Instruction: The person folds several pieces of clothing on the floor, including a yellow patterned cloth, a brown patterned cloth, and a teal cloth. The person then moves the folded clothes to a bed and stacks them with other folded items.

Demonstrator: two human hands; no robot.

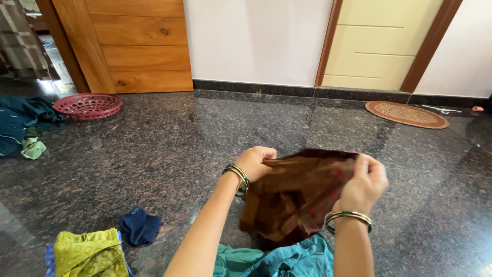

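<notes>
1. Your left hand [254, 161] is clenched on the upper left edge of the brown cloth [294, 197], fingers curled over the hem, so that corner stays pinned.
2. Your right hand [365, 183] grasps the upper right edge the same way. With both top corners held apart, the cloth hangs in the air between your hands, spread enough to show its folds.
3. The cloth's lower part sags and bunches toward you, just above a teal cloth [287, 261] lying by your lap. You hold it clear of the floor [205, 138], likely so it drapes straight.
4. To your left on the floor lie a yellow-green cloth [89, 254] and a small navy piece [139, 225], near each other and apart from what you hold; they look like a set-aside pile.
5. Farther left sit a red basket [88, 106] and dark garments [23, 120], well out of reach.
</notes>
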